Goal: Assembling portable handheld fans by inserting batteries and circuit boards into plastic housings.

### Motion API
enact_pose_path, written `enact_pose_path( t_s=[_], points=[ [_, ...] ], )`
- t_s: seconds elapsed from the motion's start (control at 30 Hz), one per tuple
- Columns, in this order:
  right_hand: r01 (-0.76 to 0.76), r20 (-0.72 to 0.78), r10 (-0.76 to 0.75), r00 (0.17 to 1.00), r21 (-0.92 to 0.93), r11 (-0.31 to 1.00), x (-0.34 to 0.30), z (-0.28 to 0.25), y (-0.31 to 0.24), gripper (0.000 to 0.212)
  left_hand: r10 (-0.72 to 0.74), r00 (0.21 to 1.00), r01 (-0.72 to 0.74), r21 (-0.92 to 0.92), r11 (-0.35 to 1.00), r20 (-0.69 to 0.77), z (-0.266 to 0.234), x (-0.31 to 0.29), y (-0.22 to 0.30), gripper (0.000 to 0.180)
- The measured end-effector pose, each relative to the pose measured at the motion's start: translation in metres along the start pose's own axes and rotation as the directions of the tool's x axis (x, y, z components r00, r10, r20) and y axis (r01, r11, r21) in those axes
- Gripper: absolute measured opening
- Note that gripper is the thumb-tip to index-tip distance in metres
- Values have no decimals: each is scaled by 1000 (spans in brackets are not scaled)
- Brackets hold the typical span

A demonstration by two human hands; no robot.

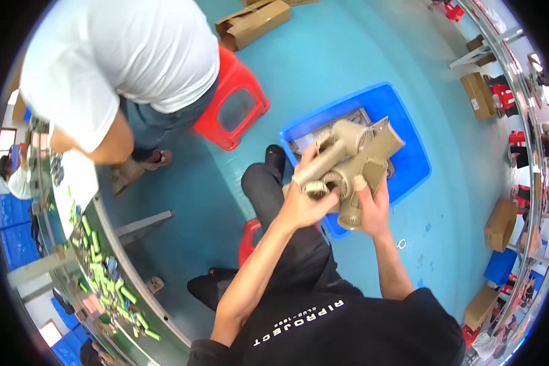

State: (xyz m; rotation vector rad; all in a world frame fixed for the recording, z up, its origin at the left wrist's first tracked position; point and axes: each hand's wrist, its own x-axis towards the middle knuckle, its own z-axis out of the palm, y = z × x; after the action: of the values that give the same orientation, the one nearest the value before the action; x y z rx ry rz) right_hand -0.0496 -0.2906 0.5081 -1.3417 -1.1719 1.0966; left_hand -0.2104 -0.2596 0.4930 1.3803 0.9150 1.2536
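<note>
Above a blue plastic bin [416, 155], both my hands grip a cluster of tan plastic housings [341, 160], tubular with round openings, like the shells of a small handheld appliance. My left hand [305, 204] is closed around the left pieces, with its fingers partly hidden behind them. On the right side, my right hand [375, 204] holds a housing with a wide, flared end [385, 139], its thumb pressing on the front. How many pieces each hand has is hard to tell, since they overlap. Greyish parts [354, 117] lie in the bin beneath.
A person in a white shirt [140, 49] sits at left on a red stool [250, 116]. Beside me on the left runs a workbench with many green cylindrical cells [107, 283]. Cardboard boxes [259, 24] lie on the blue floor at the back; more boxes [500, 226] stand at right.
</note>
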Motion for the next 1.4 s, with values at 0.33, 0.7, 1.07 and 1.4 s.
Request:
enact_pose_path(
  t_s=[0.33, 0.7, 1.07, 1.4],
  points=[
    [-216, 8, 216, 976, 137, 967, 5, -31, 44, 52, -212, 971, 230, -187, 955, 111, 36, -11, -59, 73],
    [147, 201, -129, 971, -77, 986, 30, 15, 19, 56, -158, 973, 137, -134, 982, -166, -13, -24, -22, 84],
    [-305, 958, -259, 119, 284, 909, -154, 282, -163, 48, 140, 147, 338, 183, 923, -979, -110, -274, 264, 82],
    [-116, 775, 15, -632, -114, 987, -514, 414, -166, 48, -167, -594, -89, -142, 986, -787, -88, -575, 339, 30]
  ],
)
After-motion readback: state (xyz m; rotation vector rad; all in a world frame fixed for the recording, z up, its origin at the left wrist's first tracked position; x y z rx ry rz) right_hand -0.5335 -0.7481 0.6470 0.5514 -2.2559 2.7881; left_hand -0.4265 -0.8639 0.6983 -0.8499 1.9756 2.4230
